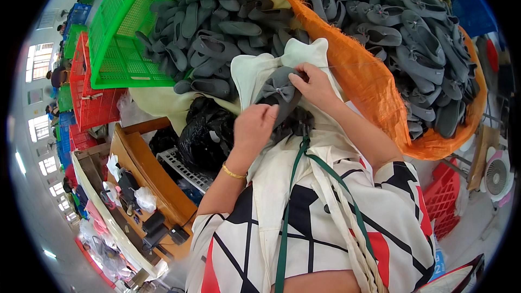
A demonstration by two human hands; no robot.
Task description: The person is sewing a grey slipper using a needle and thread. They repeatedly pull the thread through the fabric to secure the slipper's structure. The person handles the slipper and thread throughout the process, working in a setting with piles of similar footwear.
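Grey fabric shoe (278,77) with grey bow (279,92) held over white cloth (247,74), near side of green perforated plastic crate (130,57) and orange woven sack (355,73). Left hand (254,129) pinches shoe's near edge; right hand (315,83) grips far right side. Best: left firm, right light, bow uncrushed.
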